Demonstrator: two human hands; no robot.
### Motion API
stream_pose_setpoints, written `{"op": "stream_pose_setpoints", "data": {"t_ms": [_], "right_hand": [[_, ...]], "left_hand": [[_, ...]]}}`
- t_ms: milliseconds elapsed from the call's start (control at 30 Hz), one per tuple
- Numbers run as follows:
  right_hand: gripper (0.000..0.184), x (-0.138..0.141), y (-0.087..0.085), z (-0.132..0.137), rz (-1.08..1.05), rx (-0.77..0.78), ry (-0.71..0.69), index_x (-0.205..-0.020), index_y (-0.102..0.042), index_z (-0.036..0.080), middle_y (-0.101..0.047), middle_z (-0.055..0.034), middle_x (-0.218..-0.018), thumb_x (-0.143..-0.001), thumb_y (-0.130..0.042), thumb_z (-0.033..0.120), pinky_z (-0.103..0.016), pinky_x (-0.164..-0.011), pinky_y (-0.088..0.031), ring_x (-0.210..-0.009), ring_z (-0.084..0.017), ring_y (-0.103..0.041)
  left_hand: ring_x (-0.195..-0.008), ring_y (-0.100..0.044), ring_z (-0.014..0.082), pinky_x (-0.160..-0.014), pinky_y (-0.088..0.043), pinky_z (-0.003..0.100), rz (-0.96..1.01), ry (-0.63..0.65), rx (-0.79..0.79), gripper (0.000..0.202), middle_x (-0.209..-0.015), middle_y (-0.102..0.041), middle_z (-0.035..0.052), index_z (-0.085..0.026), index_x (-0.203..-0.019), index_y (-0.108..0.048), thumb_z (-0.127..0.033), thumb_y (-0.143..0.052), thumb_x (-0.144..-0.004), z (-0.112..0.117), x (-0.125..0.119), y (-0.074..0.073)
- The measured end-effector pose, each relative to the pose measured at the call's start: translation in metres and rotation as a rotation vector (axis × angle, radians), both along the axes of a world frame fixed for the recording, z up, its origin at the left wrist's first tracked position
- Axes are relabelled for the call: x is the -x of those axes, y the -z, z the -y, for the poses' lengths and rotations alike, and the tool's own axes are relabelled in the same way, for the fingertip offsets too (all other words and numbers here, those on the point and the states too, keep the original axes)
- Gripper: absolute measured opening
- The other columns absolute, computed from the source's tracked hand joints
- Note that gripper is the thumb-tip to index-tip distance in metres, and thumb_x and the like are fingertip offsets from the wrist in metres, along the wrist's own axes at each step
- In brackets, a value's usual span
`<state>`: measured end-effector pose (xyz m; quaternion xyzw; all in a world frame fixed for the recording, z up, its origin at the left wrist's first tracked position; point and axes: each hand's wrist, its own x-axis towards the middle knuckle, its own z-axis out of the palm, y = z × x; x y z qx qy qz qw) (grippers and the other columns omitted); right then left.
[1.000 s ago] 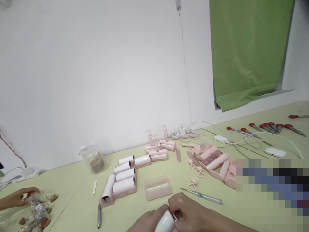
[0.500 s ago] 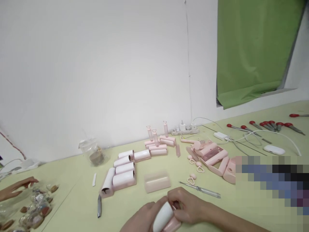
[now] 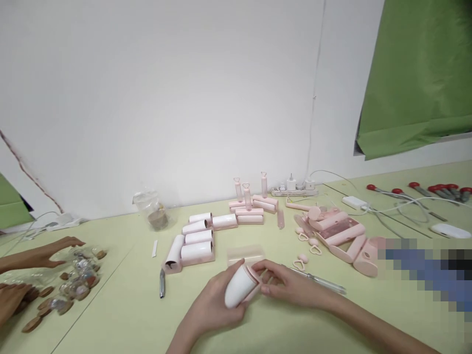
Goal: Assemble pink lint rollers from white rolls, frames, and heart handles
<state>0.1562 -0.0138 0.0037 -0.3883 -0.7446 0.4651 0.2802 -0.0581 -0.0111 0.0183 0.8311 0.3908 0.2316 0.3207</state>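
L hand (image 3: 216, 306) has a firm hold on a white roller (image 3: 239, 289), digits wrapped above & below. Roller is low ctr, over the table (image 3: 127, 307), tilted w/ its pink-rimmed end up & to the R. R hand (image 3: 295, 286) is at that end, fingers bent w/ a narrow gap, tips at the rim; can't tell if they pinch it.

Just beyond roller: clear pink cover (image 3: 244, 253), partly hidden. Screwdriver (image 3: 329, 283) lies behind R hand, partly covered by it; heart rings (image 3: 299, 265) nr it, then a pile of pink shells (image 3: 346, 238) to the R.

L of ctr: white rolls (image 3: 197, 251) in pink cases, close together; metal tool (image 3: 162, 284) & white strip (image 3: 154, 249) nearby. Small bottles (image 3: 264, 187) stand upright at back, nr power strip (image 3: 295, 192) by wall. Red-handled tools (image 3: 371, 187) far R.

Far L: co-worker's hands (image 3: 55, 253), about brown pieces (image 3: 32, 324), some in clear wrap.
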Motion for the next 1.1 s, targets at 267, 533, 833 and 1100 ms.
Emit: {"op": "stream_pose_setpoints", "data": {"t_ms": [267, 533, 833, 1100], "right_hand": [[0.027, 0.021, 0.017, -0.005, -0.479, 0.032, 0.129, -0.094, -0.048, 0.019, -0.058, -0.0058, -0.093, -0.079, -0.052, 0.041, -0.036, -0.078, -0.045, -0.087, -0.020, -0.055], [0.032, 0.005, -0.050, -0.048, -0.006, -0.460, 0.195, -0.109, -0.053, 0.022, -0.056, -0.0066, -0.108, -0.083, -0.045, 0.039, -0.035, -0.086, -0.038, -0.101, -0.022, -0.048], [0.026, 0.024, -0.013, -0.054, 0.454, -0.547, 0.081, -0.100, -0.061, 0.024, -0.051, -0.0065, -0.088, -0.084, -0.044, 0.035, -0.034, -0.075, -0.041, -0.086, -0.021, -0.049], [0.031, 0.023, -0.068, 0.015, 0.104, -0.383, 0.048, -0.106, -0.055, 0.026, -0.058, -0.0045, -0.090, -0.083, -0.044, 0.044, -0.036, -0.077, -0.044, -0.084, -0.019, -0.054]], "left_hand": [[-0.108, -0.044, 0.0227, -0.093, -0.035, 0.038, 0.208, -0.034, 0.032, 0.078, -0.128, -0.040, 0.0095, -0.024, -0.136, -0.006, -0.029, -0.054, -0.074, -0.005, -0.014, 0.003], [-0.113, -0.041, 0.0230, -0.099, -0.026, 0.041, 0.473, -0.176, 0.110, 0.101, -0.117, -0.044, 0.0095, -0.024, -0.134, 0.006, -0.030, -0.067, -0.065, -0.054, -0.009, 0.044], [-0.097, -0.052, 0.0192, -0.085, -0.041, 0.035, 0.639, -0.096, 0.263, 0.101, -0.099, -0.048, 0.0033, -0.028, -0.133, 0.001, -0.027, -0.071, -0.062, -0.053, -0.012, 0.052], [-0.107, -0.046, 0.0240, -0.092, -0.036, 0.035, 0.461, -0.061, 0.084, 0.047, -0.115, -0.050, 0.0063, -0.021, -0.114, -0.045, -0.031, -0.061, -0.071, -0.054, -0.007, 0.052]]}}
